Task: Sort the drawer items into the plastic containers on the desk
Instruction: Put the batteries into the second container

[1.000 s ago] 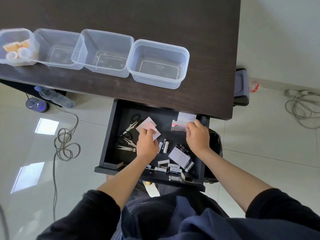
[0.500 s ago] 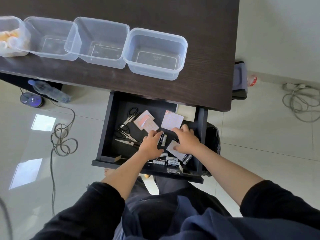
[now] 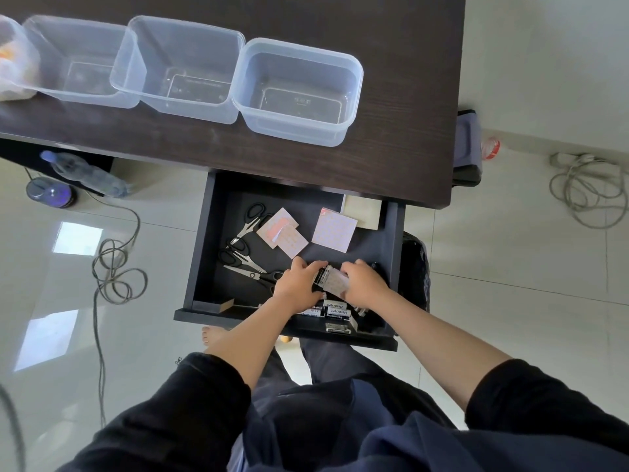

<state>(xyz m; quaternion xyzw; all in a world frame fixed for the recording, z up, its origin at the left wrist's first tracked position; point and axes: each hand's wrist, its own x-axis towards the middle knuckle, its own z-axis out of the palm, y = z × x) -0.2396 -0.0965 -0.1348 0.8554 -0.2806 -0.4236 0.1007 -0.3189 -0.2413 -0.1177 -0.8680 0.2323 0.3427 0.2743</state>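
Note:
The dark drawer [image 3: 203,240] stands open under the desk [image 3: 391,158]. My left hand [image 3: 297,282] and my right hand [image 3: 366,286] meet near the drawer's front. The left fingers close on black batteries [image 3: 322,274]; the right hand grips a small pale note pad [image 3: 337,285]. More batteries [image 3: 335,310] lie by the front wall. Scissors [image 3: 243,257] lie on the left, with pink note pads [image 3: 286,235] and a dotted pad [image 3: 334,229] behind. Clear containers sit on the desk: right [image 3: 292,129], middle [image 3: 190,109], left [image 3: 85,95].
A fourth container [image 3: 13,80] at the far left holds orange and white items. On the floor lie a water bottle [image 3: 88,177], a looped cable [image 3: 115,267] and another cable tangle [image 3: 585,192]. A black bin [image 3: 413,267] stands right of the drawer.
Both hands left the note pads at the drawer's back and came together near the front, over the batteries. My right hand took up the small pad. The view shifted down.

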